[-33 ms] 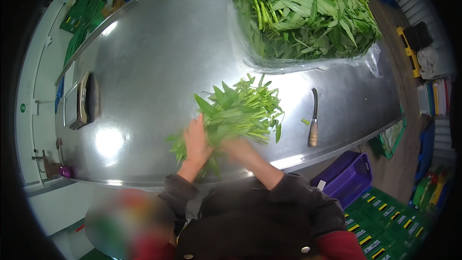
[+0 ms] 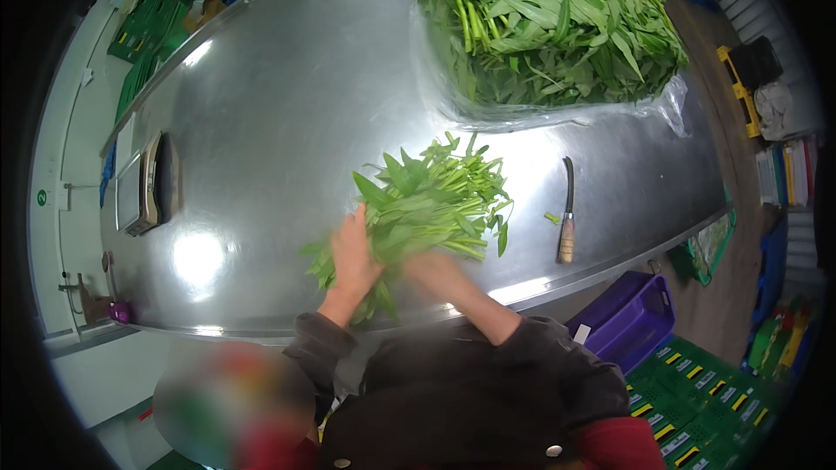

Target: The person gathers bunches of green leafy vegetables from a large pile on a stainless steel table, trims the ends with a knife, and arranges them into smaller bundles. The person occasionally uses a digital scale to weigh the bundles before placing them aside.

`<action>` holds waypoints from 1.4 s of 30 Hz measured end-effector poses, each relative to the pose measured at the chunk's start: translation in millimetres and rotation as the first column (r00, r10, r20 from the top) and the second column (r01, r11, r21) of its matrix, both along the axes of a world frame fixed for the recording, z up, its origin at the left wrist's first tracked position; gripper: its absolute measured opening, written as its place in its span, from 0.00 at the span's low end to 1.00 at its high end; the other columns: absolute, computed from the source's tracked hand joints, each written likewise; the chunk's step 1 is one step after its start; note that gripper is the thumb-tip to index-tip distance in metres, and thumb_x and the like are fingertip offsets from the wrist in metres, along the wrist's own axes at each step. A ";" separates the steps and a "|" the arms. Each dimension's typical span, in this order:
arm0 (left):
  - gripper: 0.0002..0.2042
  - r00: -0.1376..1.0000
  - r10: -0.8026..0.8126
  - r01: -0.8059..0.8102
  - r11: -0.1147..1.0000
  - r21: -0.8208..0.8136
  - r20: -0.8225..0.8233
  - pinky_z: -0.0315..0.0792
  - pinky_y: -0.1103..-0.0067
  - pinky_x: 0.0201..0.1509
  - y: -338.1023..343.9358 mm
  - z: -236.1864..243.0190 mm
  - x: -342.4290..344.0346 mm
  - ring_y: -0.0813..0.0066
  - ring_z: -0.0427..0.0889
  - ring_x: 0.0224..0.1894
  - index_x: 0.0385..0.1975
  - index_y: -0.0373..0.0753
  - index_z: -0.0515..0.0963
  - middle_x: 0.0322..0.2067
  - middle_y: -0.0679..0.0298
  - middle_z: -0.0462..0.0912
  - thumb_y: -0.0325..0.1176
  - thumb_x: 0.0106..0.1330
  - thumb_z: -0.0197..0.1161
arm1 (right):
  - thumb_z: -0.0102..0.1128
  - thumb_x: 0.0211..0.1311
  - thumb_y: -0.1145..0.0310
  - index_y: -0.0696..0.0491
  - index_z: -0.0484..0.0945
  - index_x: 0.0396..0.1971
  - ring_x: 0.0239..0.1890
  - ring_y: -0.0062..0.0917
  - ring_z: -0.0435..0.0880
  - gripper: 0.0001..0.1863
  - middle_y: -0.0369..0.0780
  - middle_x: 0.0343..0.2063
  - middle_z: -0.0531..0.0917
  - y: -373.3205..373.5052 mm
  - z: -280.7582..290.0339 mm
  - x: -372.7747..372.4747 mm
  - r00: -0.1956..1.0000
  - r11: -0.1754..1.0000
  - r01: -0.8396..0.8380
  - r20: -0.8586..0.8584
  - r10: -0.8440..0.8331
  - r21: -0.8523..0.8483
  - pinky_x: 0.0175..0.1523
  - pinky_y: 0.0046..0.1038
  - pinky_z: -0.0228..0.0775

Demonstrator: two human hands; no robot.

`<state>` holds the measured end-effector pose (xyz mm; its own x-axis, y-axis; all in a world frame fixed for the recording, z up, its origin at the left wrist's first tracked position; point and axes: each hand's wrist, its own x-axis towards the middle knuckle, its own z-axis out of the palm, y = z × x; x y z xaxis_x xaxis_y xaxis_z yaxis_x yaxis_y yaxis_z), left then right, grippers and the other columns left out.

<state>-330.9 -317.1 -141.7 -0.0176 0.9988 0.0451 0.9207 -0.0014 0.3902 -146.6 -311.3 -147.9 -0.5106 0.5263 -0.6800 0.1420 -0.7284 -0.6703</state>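
Observation:
A loose bunch of water spinach (image 2: 440, 200), with long green leaves and cut pale stems, lies on the steel table at its near side. My left hand (image 2: 354, 254) is closed round the leafy left end of the bunch, its fingers partly hidden by leaves. Close against the bunch's near edge is my right hand (image 2: 433, 276), smeared by motion, so its fingers do not show clearly. To the right lies a knife (image 2: 568, 213) with a curved dark blade and a wooden handle. A small green stem piece (image 2: 552, 218) rests beside it.
At the far right of the steel table (image 2: 287, 122), a big heap of water spinach (image 2: 557, 26) sits in clear plastic wrapping (image 2: 488, 117). A scale (image 2: 141, 184) stands at the left. Off the near right edge are a purple crate (image 2: 629, 322) and green crates (image 2: 701, 400).

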 end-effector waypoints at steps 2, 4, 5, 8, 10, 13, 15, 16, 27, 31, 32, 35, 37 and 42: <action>0.46 0.998 -0.039 0.035 0.996 0.077 0.046 0.70 0.64 0.46 2.3 -3.6 -3.9 0.46 0.75 0.45 0.61 0.33 0.58 0.42 0.46 0.75 0.34 0.38 0.76 | 0.57 0.63 0.64 0.59 0.76 0.48 0.13 0.21 0.78 0.18 0.42 0.33 0.85 -15.7 -2.5 37.0 0.994 0.958 -0.015 0.108 -0.017 0.285 0.19 0.20 0.68; 0.45 0.996 -0.032 0.029 0.999 0.032 0.086 0.70 0.63 0.45 2.1 0.1 -7.8 0.45 0.76 0.44 0.61 0.34 0.58 0.42 0.46 0.76 0.35 0.40 0.76 | 0.56 0.63 0.67 0.59 0.78 0.43 0.13 0.19 0.78 0.14 0.41 0.28 0.85 -17.5 -15.4 72.1 0.980 0.942 0.013 0.183 -0.079 0.336 0.19 0.20 0.69; 0.45 0.996 -0.035 0.035 0.999 0.001 0.077 0.71 0.63 0.45 4.3 4.6 -12.9 0.45 0.76 0.44 0.62 0.35 0.59 0.41 0.46 0.76 0.35 0.40 0.76 | 0.55 0.63 0.68 0.59 0.79 0.41 0.14 0.19 0.78 0.12 0.41 0.26 0.86 -13.6 -18.8 88.9 0.974 0.948 0.070 0.183 -0.132 0.310 0.20 0.20 0.69; 0.44 0.995 -0.051 0.052 0.999 -0.008 0.088 0.73 0.64 0.43 13.3 29.0 -16.7 0.46 0.77 0.42 0.63 0.37 0.59 0.41 0.47 0.76 0.35 0.42 0.75 | 0.55 0.65 0.66 0.59 0.79 0.39 0.12 0.16 0.73 0.11 0.40 0.25 0.84 -6.3 -19.9 132.3 0.931 0.911 0.308 0.111 -0.348 0.275 0.17 0.17 0.63; 0.43 0.989 -0.069 0.055 0.993 0.106 0.134 0.74 0.66 0.41 19.9 77.2 -4.4 0.47 0.78 0.41 0.64 0.38 0.58 0.41 0.48 0.77 0.33 0.44 0.74 | 0.55 0.65 0.66 0.58 0.78 0.39 0.12 0.16 0.74 0.11 0.40 0.25 0.84 -3.1 -13.5 152.1 0.892 0.882 0.390 0.131 -0.433 0.266 0.17 0.17 0.63; 0.44 0.968 -0.249 0.239 0.944 0.226 0.017 0.74 0.67 0.36 22.6 106.0 -0.8 0.48 0.79 0.37 0.66 0.44 0.56 0.37 0.50 0.76 0.27 0.45 0.70 | 0.54 0.65 0.66 0.58 0.78 0.39 0.14 0.15 0.75 0.11 0.39 0.26 0.84 -1.8 -11.5 159.2 0.866 0.864 0.440 0.138 -0.481 0.246 0.18 0.17 0.63; 0.43 0.893 -0.378 0.363 0.926 -0.105 -0.243 0.73 0.66 0.33 29.2 78.6 -25.2 0.50 0.78 0.33 0.65 0.49 0.59 0.34 0.52 0.75 0.26 0.44 0.70 | 0.54 0.65 0.67 0.58 0.78 0.39 0.15 0.15 0.75 0.11 0.40 0.27 0.84 -1.2 -12.9 153.8 0.901 0.890 0.382 0.112 -0.418 0.250 0.18 0.17 0.64; 0.43 0.822 -0.462 0.383 0.881 -0.277 -0.332 0.72 0.65 0.31 32.0 64.8 -30.5 0.50 0.77 0.31 0.65 0.51 0.60 0.32 0.53 0.74 0.25 0.43 0.69 | 0.54 0.65 0.67 0.58 0.78 0.39 0.15 0.15 0.75 0.11 0.40 0.27 0.84 -3.3 -14.7 154.9 0.914 0.901 0.352 0.113 -0.389 0.254 0.18 0.17 0.64; 0.41 0.872 -0.331 0.322 0.943 -0.088 -0.360 0.72 0.65 0.31 27.9 105.8 6.4 0.51 0.76 0.30 0.63 0.55 0.64 0.32 0.51 0.73 0.19 0.43 0.63 | 0.54 0.65 0.69 0.58 0.76 0.42 0.20 0.14 0.76 0.10 0.36 0.30 0.83 16.3 -3.1 157.6 0.961 0.946 0.199 0.137 -0.239 0.256 0.23 0.16 0.66; 0.42 0.894 -0.312 0.243 0.941 -0.236 -0.321 0.73 0.65 0.32 10.1 75.6 -9.1 0.49 0.76 0.31 0.63 0.53 0.63 0.35 0.51 0.73 0.17 0.42 0.61 | 0.61 0.60 0.70 0.57 0.75 0.46 0.29 0.18 0.79 0.15 0.36 0.32 0.82 35.0 -6.6 139.5 0.967 0.944 0.252 -0.013 -0.255 0.213 0.36 0.20 0.72; 0.42 0.864 -0.352 0.238 0.915 -0.326 -0.359 0.73 0.65 0.32 8.7 63.8 -13.7 0.49 0.76 0.31 0.63 0.53 0.63 0.35 0.51 0.73 0.17 0.42 0.61 | 0.62 0.59 0.69 0.57 0.74 0.48 0.32 0.18 0.79 0.18 0.37 0.35 0.81 37.8 -2.7 135.2 0.978 0.921 0.181 0.038 -0.206 0.346 0.38 0.21 0.72; 0.43 0.901 -0.310 0.256 0.945 -0.203 -0.303 0.73 0.67 0.34 -1.7 98.2 -3.0 0.52 0.77 0.32 0.63 0.51 0.63 0.36 0.52 0.73 0.16 0.39 0.62 | 0.68 0.54 0.64 0.57 0.64 0.60 0.45 0.22 0.77 0.35 0.44 0.48 0.76 59.3 32.4 135.2 0.987 0.893 0.044 0.122 -0.109 0.448 0.47 0.25 0.72; 0.46 0.902 -0.294 0.265 0.955 -0.132 -0.314 0.72 0.68 0.34 -7.1 111.3 3.7 0.55 0.77 0.32 0.64 0.49 0.62 0.34 0.54 0.72 0.16 0.35 0.64 | 0.69 0.52 0.63 0.57 0.60 0.63 0.51 0.27 0.75 0.40 0.47 0.52 0.73 70.7 29.7 133.9 0.976 0.844 0.169 0.033 -0.215 0.509 0.51 0.26 0.71; 0.46 0.935 -0.286 0.274 0.958 -0.083 -0.209 0.69 0.68 0.29 -17.0 121.2 11.2 0.57 0.75 0.29 0.63 0.41 0.62 0.30 0.56 0.70 0.17 0.33 0.65 | 0.73 0.46 0.62 0.56 0.59 0.64 0.63 0.39 0.65 0.45 0.53 0.56 0.70 83.1 37.7 90.4 0.990 0.673 -0.016 0.104 -0.091 0.739 0.61 0.36 0.65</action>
<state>-319.6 -334.1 -20.6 0.2676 0.9629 -0.0354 0.9481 -0.2566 0.1879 -56.3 -228.2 -110.2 -0.4208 0.8997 -0.1164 0.2443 -0.0112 -0.9696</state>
